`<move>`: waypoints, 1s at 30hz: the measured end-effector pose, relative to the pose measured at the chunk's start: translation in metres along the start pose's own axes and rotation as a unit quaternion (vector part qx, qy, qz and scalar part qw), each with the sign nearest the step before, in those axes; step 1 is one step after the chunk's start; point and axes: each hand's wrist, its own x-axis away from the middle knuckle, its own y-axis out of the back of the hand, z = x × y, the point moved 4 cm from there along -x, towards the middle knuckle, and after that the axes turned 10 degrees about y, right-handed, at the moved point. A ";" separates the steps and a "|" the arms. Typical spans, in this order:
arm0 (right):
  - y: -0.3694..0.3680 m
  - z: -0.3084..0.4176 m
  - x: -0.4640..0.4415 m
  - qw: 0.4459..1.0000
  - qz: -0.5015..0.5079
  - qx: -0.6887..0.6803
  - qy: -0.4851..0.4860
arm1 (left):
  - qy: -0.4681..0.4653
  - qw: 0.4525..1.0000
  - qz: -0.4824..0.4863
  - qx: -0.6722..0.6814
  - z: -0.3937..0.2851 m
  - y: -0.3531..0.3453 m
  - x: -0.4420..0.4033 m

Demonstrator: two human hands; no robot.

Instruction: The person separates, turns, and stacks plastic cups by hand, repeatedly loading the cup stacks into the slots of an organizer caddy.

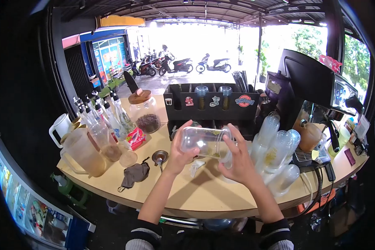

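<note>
Above the middle of the counter, a clear plastic cup lies sideways between my two hands. My left hand is wrapped round its left end. At the right end, the spread fingers and thumb of my right hand grip the rim side, where several cup edges seem nested. Under the hands lie a crumpled white tissue and a metal strainer or jigger. Stacks of clear cups stand just right of my right hand.
The wooden counter holds a pitcher, syrup bottles, a bean jar, a grey cloth mask and a red packet. Behind the hands stands a black organizer. An espresso machine is at the right.
</note>
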 end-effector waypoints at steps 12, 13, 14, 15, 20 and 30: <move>-0.054 -0.017 -0.011 0.745 -0.082 -0.527 -0.400 | 0.037 0.999 0.018 -0.015 0.003 0.051 0.008; -0.057 -0.016 -0.012 0.745 -0.082 -0.526 -0.402 | 0.046 0.999 0.003 0.004 0.005 0.054 0.008; -0.059 -0.014 -0.015 0.785 -0.075 -0.488 -0.374 | 0.047 0.999 0.004 0.006 0.006 0.057 0.008; -0.060 -0.013 -0.017 0.822 -0.067 -0.448 -0.345 | 0.069 0.997 -0.015 0.026 0.010 0.062 0.008; -0.063 -0.022 -0.015 0.783 -0.085 -0.466 -0.403 | 0.110 0.994 -0.007 0.008 0.014 0.068 0.009; -0.058 -0.028 -0.009 0.883 0.074 -0.356 -0.298 | 0.063 0.998 0.027 0.016 0.009 0.078 -0.001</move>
